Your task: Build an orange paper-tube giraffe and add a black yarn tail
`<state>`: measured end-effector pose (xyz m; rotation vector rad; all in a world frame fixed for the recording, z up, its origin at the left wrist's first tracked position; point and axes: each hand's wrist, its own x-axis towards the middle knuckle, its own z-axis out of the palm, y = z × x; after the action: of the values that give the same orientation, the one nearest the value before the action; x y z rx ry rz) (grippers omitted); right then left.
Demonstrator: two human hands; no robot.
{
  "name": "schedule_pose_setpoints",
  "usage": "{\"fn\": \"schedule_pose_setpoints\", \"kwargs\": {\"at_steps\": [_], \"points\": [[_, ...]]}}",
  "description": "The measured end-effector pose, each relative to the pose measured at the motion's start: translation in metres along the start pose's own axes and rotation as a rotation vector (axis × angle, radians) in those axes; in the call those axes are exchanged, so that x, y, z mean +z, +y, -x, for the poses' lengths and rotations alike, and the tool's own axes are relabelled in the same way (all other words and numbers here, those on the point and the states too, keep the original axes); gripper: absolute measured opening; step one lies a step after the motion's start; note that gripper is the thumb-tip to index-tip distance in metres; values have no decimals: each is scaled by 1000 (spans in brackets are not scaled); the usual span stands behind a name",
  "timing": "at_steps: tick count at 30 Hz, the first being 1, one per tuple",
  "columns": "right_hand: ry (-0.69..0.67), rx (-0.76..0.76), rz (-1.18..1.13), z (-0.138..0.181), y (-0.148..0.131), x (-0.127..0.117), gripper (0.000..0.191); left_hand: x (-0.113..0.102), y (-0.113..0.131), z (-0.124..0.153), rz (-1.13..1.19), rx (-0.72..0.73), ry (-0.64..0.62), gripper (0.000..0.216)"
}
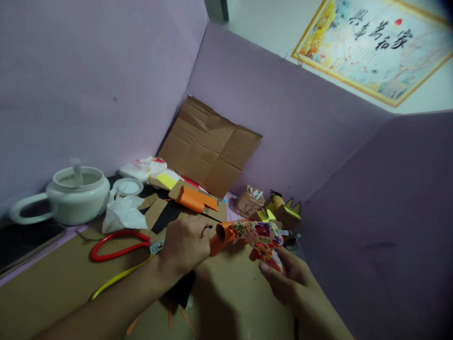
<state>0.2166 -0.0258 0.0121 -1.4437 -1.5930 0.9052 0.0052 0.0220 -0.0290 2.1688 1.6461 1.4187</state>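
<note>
My right hand (pixel 292 274) grips the handle of a floral-patterned hot glue gun (pixel 260 233), which has a small red light and a pale stick showing at its back end. The gun's front points left, towards a rolled piece of orange paper (pixel 220 236). Closed fingers of my left hand (pixel 187 243) hold this orange roll, and a small dark bit shows by the thumb. The gun's tip is hidden behind the roll, so I cannot tell whether they touch. Scissors (pixel 155 248) with one red and one yellow handle lie beside and partly under my left forearm.
Cardboard (pixel 67 283) covers the table. At left stand a white pot with a handle (pixel 79 203) and a crumpled tissue (pixel 123 212). Orange paper (pixel 194 199) and card pieces lie behind my hands. A small box of sticks (pixel 249 202) and a cardboard sheet (pixel 208 146) are near the wall.
</note>
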Motion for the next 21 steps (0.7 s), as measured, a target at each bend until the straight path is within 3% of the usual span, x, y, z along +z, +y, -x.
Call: {"fn": "schedule_pose_setpoints", "kwargs": {"at_steps": [11,21], "points": [[-38,46,9,1,-6,3,23,-1,1,-1,5,-12,-13,20],[40,48,-73,1,-4,6,18,0,0,0,-8,12,7,21]]}}
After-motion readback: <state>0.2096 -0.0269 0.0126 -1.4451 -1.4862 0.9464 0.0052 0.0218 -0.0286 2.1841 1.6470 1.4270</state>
